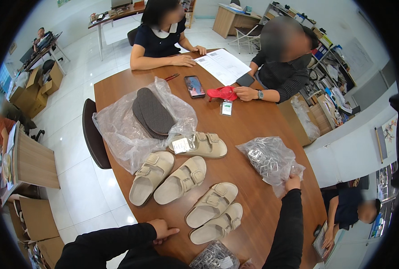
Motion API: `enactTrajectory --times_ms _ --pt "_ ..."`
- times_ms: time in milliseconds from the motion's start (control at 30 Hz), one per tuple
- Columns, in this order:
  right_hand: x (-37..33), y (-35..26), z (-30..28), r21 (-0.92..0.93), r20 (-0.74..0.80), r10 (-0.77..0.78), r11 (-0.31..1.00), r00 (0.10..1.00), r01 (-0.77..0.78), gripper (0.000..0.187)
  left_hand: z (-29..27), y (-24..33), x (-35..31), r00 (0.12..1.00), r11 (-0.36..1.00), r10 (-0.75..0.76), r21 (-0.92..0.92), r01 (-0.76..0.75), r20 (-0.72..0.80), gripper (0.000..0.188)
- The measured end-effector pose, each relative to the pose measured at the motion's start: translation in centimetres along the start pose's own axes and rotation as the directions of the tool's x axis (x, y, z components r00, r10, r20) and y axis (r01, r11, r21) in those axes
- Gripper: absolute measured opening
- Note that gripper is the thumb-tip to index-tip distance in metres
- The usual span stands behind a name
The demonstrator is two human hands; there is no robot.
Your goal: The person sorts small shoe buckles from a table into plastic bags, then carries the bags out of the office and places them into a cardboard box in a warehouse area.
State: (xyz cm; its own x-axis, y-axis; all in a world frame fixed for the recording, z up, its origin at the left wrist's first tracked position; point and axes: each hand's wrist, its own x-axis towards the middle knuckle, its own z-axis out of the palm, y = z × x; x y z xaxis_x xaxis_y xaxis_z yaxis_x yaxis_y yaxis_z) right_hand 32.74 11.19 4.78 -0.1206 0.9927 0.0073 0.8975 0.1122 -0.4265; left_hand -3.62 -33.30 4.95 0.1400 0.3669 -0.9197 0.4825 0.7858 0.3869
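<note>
My right hand (292, 182) is closed on the gathered end of a clear plastic bag of metal buckles (266, 158), which lies on the table's right side. At the table's near edge rests my left hand (164, 230), holding nothing, one finger stretched out and the others partly curled. Nearest to it are a beige two-strap sandal (216, 224) and its mate (212, 204). Another beige pair, a left sandal (152, 177) and a right sandal (180, 180), sits further left. Behind these lies a tagged beige sandal (199, 145). A second bag of buckles (213, 255) is close to my body, partly cut off.
Dark soles (152, 114) lie on a large plastic bag (118, 121) on the wooden table (253, 193). Across it sit two people; one holds a red sandal (222, 93) with a tag. A phone (194, 86), papers (223, 66) and a chair (92, 134) are also there.
</note>
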Motion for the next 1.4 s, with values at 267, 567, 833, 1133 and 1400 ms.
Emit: enactTrajectory --times_ms 267,567,833,1133,1400 --pt "-1.9 1.4 -1.0 0.119 -0.340 -0.010 0.991 0.940 0.054 0.037 -0.2 0.1 -0.2 1.000 1.000 0.004 0.012 -0.004 -0.008 0.073" --pt "-6.6 4.0 1.9 0.727 0.455 0.508 0.261 0.731 -0.635 0.034 -0.2 -0.5 -0.4 0.999 0.998 0.049 -0.031 -0.050 -0.016 0.073" --pt "-5.8 2.2 1.3 0.703 -0.035 0.513 0.623 0.858 -0.344 0.043 0.0 -0.9 -0.4 0.998 0.997 0.068 -0.046 -0.069 -0.006 0.073" --pt "-7.3 -3.7 -1.6 0.885 0.312 0.139 0.318 0.940 -0.341 0.069 0.4 -1.3 0.1 0.996 0.993 0.089 -0.072 -0.091 -0.030 0.073" --pt "-2.9 -0.1 0.1 0.854 0.032 0.483 0.442 0.875 -0.276 0.037 0.5 -1.2 -0.5 0.992 0.992 0.113 -0.050 -0.116 -0.049 0.073"
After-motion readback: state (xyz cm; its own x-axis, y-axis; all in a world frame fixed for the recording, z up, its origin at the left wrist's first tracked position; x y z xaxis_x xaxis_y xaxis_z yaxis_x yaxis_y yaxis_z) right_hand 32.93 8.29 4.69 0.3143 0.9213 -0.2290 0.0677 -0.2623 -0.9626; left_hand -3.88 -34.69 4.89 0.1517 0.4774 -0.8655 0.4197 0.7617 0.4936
